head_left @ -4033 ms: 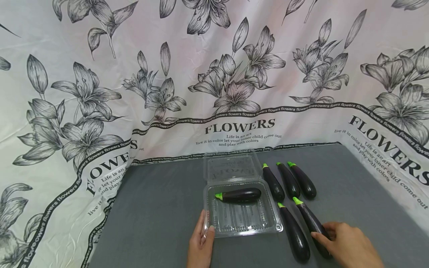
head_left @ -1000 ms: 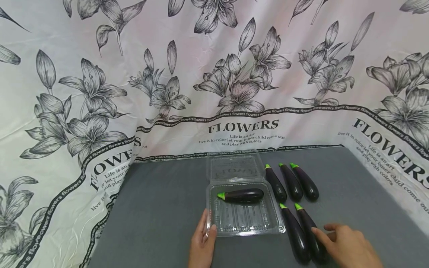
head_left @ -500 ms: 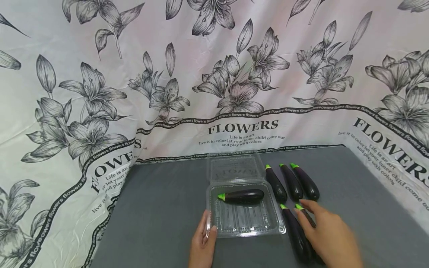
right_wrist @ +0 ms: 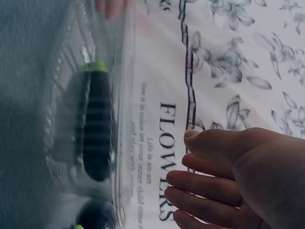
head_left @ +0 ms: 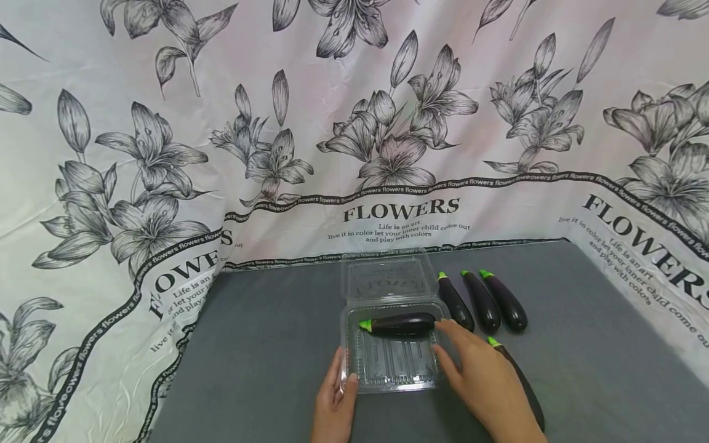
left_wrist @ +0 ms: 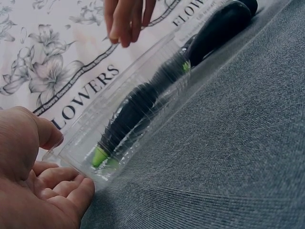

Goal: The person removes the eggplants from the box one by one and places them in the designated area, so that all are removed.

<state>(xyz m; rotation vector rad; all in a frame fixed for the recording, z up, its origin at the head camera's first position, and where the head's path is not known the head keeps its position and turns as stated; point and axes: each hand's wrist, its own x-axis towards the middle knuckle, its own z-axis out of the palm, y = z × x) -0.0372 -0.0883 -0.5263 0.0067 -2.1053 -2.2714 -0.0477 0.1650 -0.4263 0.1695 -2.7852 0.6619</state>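
Observation:
A clear plastic clamshell container lies with its lid folded back. One dark eggplant with a green tip lies crosswise inside. My left hand holds the container's left edge, thumb on the near side and fingers beyond; its curled fingers show below the edge in the left wrist view. My right hand reaches over the container's right side near the eggplant's round end. In the right wrist view that hand holds nothing, its fingers apart from the eggplant.
Three eggplants lie behind my right hand, the rightmost eggplant among them. Another eggplant shows beside my right forearm, which covers the spot where its neighbour lay. A floral cloth hangs behind the grey tabletop.
My right hand has let go of the front-right eggplant, which had shifted closer to its neighbour, and has swung left over the container. My left hand stays at the container's edge.

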